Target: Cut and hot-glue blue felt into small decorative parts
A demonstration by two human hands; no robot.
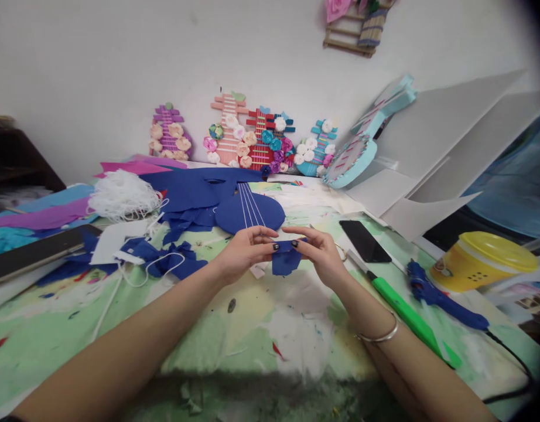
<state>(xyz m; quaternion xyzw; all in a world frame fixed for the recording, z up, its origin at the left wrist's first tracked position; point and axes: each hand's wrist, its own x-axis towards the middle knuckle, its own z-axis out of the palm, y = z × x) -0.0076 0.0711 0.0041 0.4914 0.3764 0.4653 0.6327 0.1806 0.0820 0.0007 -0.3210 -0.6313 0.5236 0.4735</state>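
Between both hands hangs a small piece of blue paper [286, 261], just above the table. My left hand [249, 251] pinches its upper left corner between thumb and fingers. At its upper right, my right hand [318, 249] pinches the same piece, thumb below and fingers curled over. A pale strip shows along the paper's top edge. Right behind my hands lies a round blue body [252, 210] with white strings running up from it.
Blue scraps [173, 258] and a bundle of white string [124, 196] lie left. On the right are a phone [365, 241], a green cutter [410, 316], a blue glue gun [445, 299] and a yellow tub [476, 266]. Decorated paper guitars [263, 138] lean against the wall.
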